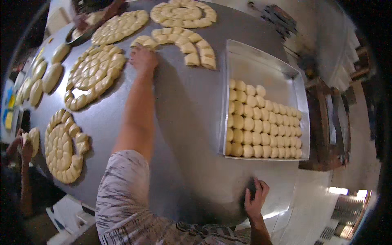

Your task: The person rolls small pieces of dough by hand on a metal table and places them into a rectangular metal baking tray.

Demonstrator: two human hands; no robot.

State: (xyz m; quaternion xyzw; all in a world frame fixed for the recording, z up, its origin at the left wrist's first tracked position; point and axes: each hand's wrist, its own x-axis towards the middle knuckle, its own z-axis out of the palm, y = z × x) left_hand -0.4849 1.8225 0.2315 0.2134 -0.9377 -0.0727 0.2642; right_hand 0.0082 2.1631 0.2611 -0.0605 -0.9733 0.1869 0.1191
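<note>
My left hand (143,60) reaches far across the metal table, its fingers curled against the end of a short arc of dough pieces (143,41). That arc meets a curved double row of cut dough pieces (181,38). My right hand (256,198) is at the table's near edge, thumb and fingers apart, holding nothing. Beyond it stands a deep metal tray (261,55), partly filled with rows of round dough balls (265,122). Coils of cut dough (96,69) lie left of my left hand.
More dough coils lie at the far edge (183,14) and near left (61,147). Several smooth oval dough pieces (52,77) sit at the left. Another person's hands (25,145) hold dough there; other hands (81,22) work at the far left by a round pan (77,36).
</note>
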